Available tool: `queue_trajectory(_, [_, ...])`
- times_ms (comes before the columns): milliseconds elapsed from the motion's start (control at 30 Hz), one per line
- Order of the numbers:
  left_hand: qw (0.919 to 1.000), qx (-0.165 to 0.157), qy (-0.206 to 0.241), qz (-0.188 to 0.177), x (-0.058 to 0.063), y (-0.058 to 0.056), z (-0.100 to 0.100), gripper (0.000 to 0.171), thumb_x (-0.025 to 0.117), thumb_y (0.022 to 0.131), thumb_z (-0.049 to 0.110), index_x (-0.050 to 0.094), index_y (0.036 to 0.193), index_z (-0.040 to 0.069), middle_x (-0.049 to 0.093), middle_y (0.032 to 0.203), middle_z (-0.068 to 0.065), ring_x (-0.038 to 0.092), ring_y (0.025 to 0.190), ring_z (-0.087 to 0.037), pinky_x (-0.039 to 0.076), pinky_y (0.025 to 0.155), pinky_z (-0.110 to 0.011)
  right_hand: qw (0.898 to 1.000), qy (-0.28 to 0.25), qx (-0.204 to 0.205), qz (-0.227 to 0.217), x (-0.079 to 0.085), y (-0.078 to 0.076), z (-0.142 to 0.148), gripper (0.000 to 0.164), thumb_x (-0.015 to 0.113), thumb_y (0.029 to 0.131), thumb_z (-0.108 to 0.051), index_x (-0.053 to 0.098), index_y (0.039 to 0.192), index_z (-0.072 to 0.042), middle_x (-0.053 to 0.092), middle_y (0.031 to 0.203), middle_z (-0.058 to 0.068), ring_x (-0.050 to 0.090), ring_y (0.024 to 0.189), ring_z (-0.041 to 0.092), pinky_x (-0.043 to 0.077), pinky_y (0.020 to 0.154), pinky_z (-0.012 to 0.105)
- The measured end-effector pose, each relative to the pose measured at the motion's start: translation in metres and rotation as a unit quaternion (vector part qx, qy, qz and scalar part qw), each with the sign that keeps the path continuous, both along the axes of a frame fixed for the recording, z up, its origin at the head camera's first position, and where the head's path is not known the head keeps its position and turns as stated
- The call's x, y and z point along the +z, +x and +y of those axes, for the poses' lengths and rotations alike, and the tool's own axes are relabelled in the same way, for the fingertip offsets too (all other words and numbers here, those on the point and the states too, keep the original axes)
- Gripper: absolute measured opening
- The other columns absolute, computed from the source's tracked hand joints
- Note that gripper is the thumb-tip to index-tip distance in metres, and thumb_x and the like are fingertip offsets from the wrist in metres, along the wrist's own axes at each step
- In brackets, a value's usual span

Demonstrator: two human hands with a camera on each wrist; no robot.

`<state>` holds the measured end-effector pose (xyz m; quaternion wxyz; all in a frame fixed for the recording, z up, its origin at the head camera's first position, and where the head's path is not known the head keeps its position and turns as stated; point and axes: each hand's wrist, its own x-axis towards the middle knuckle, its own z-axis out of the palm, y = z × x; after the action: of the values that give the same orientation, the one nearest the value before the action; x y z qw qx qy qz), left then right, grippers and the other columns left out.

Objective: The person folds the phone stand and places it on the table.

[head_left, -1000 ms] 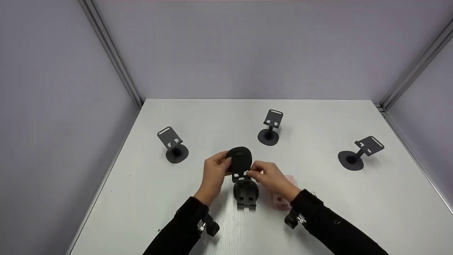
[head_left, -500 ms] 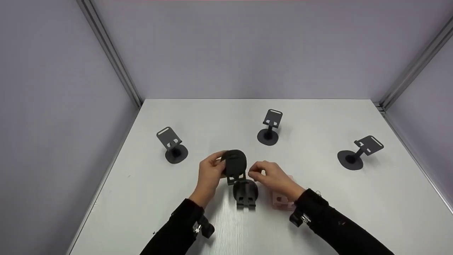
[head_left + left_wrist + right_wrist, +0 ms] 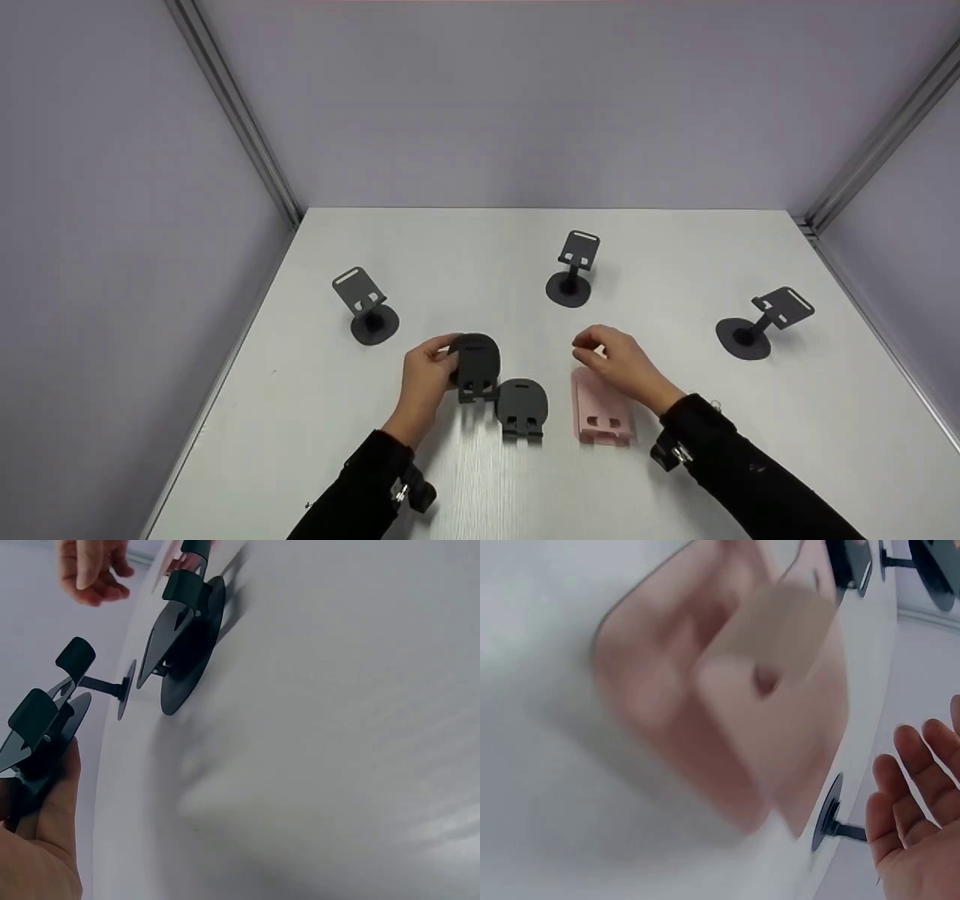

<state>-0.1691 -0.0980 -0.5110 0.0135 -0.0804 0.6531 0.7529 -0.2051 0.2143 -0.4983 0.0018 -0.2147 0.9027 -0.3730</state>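
Note:
My left hand (image 3: 421,381) grips a folded dark grey phone stand (image 3: 478,361) by its left edge, the round base behind the slotted plate. In the left wrist view this held stand (image 3: 56,739) is raised over the table, its two hooked lips pointing up. Just to its right lies a second folded dark phone stand (image 3: 521,403), flat on the table. My right hand (image 3: 624,367) hovers above the far end of a folded pink phone stand (image 3: 602,409). Nothing is in that hand; the right wrist view has its fingers (image 3: 922,757) loosely bent.
Three unfolded dark phone stands stand on round bases farther back: one at left (image 3: 367,307), one at back centre (image 3: 574,270), one at right (image 3: 761,324). Pale panels (image 3: 525,112) wall the white table (image 3: 450,255) behind and at both sides.
My right hand has let go of the held stand and moved right, over the pink one. The left hand has carried its stand left and toward me, uncovering more of the second folded stand.

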Motion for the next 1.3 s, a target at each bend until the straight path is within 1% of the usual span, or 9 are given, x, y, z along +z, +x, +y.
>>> queue_trajectory(133, [0.9998, 0.004, -0.015, -0.013, -0.004, 0.003, -0.005, 0.036, 0.062, 0.092, -0.002, 0.066, 0.127, -0.006, 0.076, 0.089, -0.015, 0.073, 0.071, -0.018, 0.062, 0.064, -0.03, 0.999, 0.025, -0.017, 0.016, -0.007, -0.005, 0.018, 0.022, 0.069, 0.097, -0.011, 0.069, 0.115, 0.002, 0.069, 0.113, 0.014, 0.063, 0.109, 0.034, 0.05, 0.095, 0.053])
queue_trajectory(233, [0.9989, 0.002, -0.039, -0.025, -0.007, 0.004, -0.009, 0.036, 0.061, 0.092, -0.003, 0.066, 0.127, -0.008, 0.075, 0.086, -0.015, 0.07, 0.066, -0.017, 0.061, 0.06, -0.03, 0.998, 0.047, -0.031, 0.021, -0.012, -0.008, 0.032, 0.027, 0.069, 0.098, -0.012, 0.067, 0.121, 0.003, 0.067, 0.121, 0.019, 0.06, 0.116, 0.04, 0.047, 0.1, 0.057])
queue_trajectory(300, [0.9977, 0.002, -0.06, -0.032, -0.01, 0.005, -0.011, 0.036, 0.06, 0.092, -0.003, 0.066, 0.127, -0.008, 0.075, 0.086, -0.015, 0.069, 0.064, -0.016, 0.059, 0.058, -0.029, 0.997, 0.065, -0.044, 0.023, -0.016, -0.009, 0.041, 0.03, 0.068, 0.098, -0.013, 0.066, 0.124, 0.003, 0.064, 0.126, 0.022, 0.058, 0.119, 0.044, 0.045, 0.101, 0.06])
queue_trajectory(533, [0.9927, 0.004, -0.109, -0.052, -0.015, 0.01, -0.015, 0.036, 0.059, 0.089, -0.003, 0.069, 0.124, -0.007, 0.075, 0.091, -0.018, 0.067, 0.062, -0.015, 0.058, 0.055, -0.029, 0.984, 0.158, -0.08, 0.035, -0.027, -0.008, 0.066, 0.04, 0.068, 0.098, -0.019, 0.061, 0.133, 0.001, 0.054, 0.14, 0.028, 0.051, 0.126, 0.053, 0.04, 0.099, 0.07])
queue_trajectory(633, [0.9896, 0.004, -0.133, -0.053, -0.017, 0.011, -0.016, 0.037, 0.06, 0.088, -0.003, 0.069, 0.123, -0.007, 0.075, 0.09, -0.017, 0.066, 0.061, -0.014, 0.057, 0.054, -0.028, 0.979, 0.181, -0.089, 0.029, -0.03, -0.006, 0.073, 0.046, 0.068, 0.099, -0.022, 0.058, 0.138, 0.0, 0.049, 0.145, 0.03, 0.046, 0.133, 0.053, 0.036, 0.102, 0.072])
queue_trajectory(867, [0.9828, 0.006, -0.174, -0.062, -0.02, 0.012, -0.017, 0.04, 0.061, 0.086, -0.001, 0.069, 0.124, -0.008, 0.075, 0.084, -0.013, 0.062, 0.058, -0.012, 0.053, 0.051, -0.027, 0.973, 0.216, -0.081, -0.007, -0.033, -0.003, 0.078, 0.055, 0.064, 0.101, -0.032, 0.052, 0.147, -0.003, 0.039, 0.154, 0.03, 0.032, 0.142, 0.054, 0.028, 0.108, 0.074])
queue_trajectory(1133, [0.9723, 0.014, -0.226, -0.059, -0.023, 0.012, -0.017, 0.038, 0.066, 0.084, 0.004, 0.071, 0.12, -0.006, 0.075, 0.087, -0.013, 0.063, 0.063, -0.013, 0.052, 0.053, -0.025, 0.97, 0.233, -0.075, -0.003, -0.031, -0.004, 0.079, 0.055, 0.064, 0.101, -0.031, 0.053, 0.147, -0.003, 0.041, 0.154, 0.03, 0.034, 0.141, 0.055, 0.03, 0.108, 0.074])
queue_trajectory(1200, [0.9677, 0.016, -0.245, -0.054, -0.023, 0.012, -0.017, 0.037, 0.068, 0.083, 0.006, 0.072, 0.118, -0.005, 0.076, 0.09, -0.015, 0.065, 0.067, -0.015, 0.054, 0.058, -0.027, 0.969, 0.235, -0.072, -0.002, -0.031, -0.004, 0.079, 0.056, 0.064, 0.101, -0.031, 0.052, 0.147, -0.003, 0.041, 0.154, 0.03, 0.035, 0.141, 0.055, 0.03, 0.109, 0.073])
queue_trajectory(1300, [0.9588, 0.016, -0.281, -0.042, -0.024, 0.011, -0.018, 0.036, 0.07, 0.083, 0.009, 0.074, 0.116, -0.005, 0.076, 0.096, -0.017, 0.069, 0.077, -0.018, 0.057, 0.069, -0.032, 0.97, 0.234, -0.069, -0.003, -0.031, -0.004, 0.08, 0.056, 0.065, 0.101, -0.031, 0.052, 0.148, -0.003, 0.04, 0.154, 0.031, 0.035, 0.141, 0.054, 0.03, 0.11, 0.072])
